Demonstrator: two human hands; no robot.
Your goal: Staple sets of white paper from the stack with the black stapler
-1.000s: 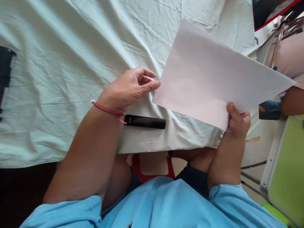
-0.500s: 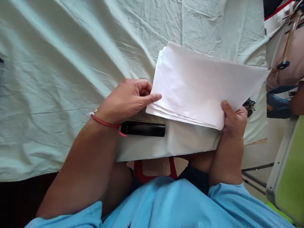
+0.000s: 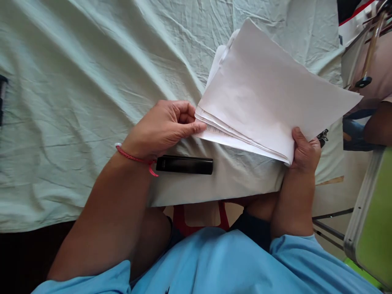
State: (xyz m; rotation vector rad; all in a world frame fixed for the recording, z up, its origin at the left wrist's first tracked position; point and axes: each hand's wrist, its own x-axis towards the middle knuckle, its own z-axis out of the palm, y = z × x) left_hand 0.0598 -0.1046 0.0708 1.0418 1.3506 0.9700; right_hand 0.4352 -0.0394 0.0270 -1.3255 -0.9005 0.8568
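Note:
A stack of white paper sheets (image 3: 263, 90) is tilted over the cloth-covered table, its layers fanned apart along the left and lower edges. Faint print shows on a lower sheet. My right hand (image 3: 306, 153) grips the stack's lower right corner, thumb on top and fingers hidden beneath. At the lower left corner, my left hand (image 3: 171, 126) pinches the lower sheets between thumb and fingers. Close below my left wrist lies a black oblong object (image 3: 184, 164), perhaps a stapler. Beyond my right hand, a small dark metallic item (image 3: 322, 136) is partly hidden by the paper.
A wrinkled pale green cloth (image 3: 101, 81) covers the table, with its near edge close to my lap. To the right stands a green-topped folding table (image 3: 373, 220) with metal legs. Part of another person (image 3: 375, 126) shows at the far right. A dark object touches the left edge.
The upper sheets have lifted and swung up and to the right, separating from the lower ones. My right hand has shifted slightly right; my left hand keeps its pinch at the corner.

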